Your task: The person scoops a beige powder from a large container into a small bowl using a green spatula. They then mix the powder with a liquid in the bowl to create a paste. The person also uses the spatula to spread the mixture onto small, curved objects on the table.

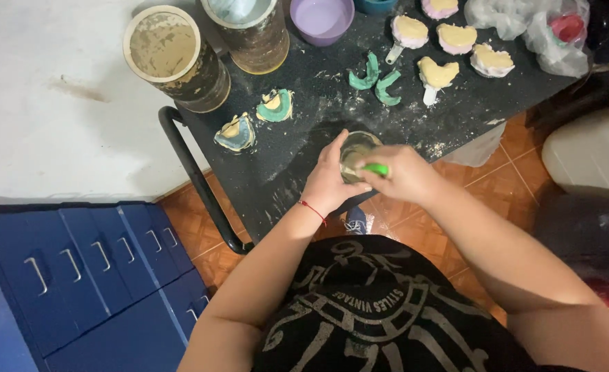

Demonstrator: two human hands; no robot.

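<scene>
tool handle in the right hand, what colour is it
Bright green: the tool handle shows between the right hand fingers over the small bowl, seen in the head view.

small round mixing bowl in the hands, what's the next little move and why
Probably another stirring stroke. The left hand grips the small round mixing bowl above the dusty black table, and the right hand holds a green-handled tool into it. The bowl's contents cannot be made out.

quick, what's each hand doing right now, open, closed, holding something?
Left hand: closed around a small mixing bowl, steadying it on the black table.
Right hand: closed on a green-handled tool over the bowl.
</scene>
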